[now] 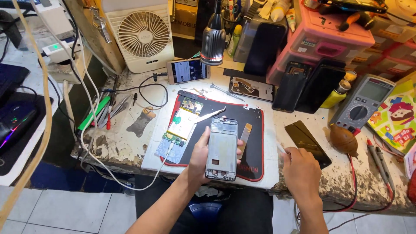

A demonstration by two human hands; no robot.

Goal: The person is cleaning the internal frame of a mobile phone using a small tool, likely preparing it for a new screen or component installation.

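Note:
My left hand [200, 154] grips a bare grey phone frame [222, 148], holding it upright above the black work mat [255, 130]. My right hand [299, 167] rests on the bench to the right, pinching a thin white stick-like tool [281, 148]. An opened phone with its board and battery showing [183, 125] lies on the mat's left side, plugged into a white cable. Tweezers [210, 115] and a flat metal pry tool [244, 133] lie on the mat close to the frame.
A dark screen panel [308, 142] lies just right of my right hand. A multimeter [363, 104], brown blower bulb [343, 139], lit phone [188, 70], lamp [214, 39], white fan [143, 34] and pink drawers [329, 39] crowd the bench. Tools [106, 112] lie at left.

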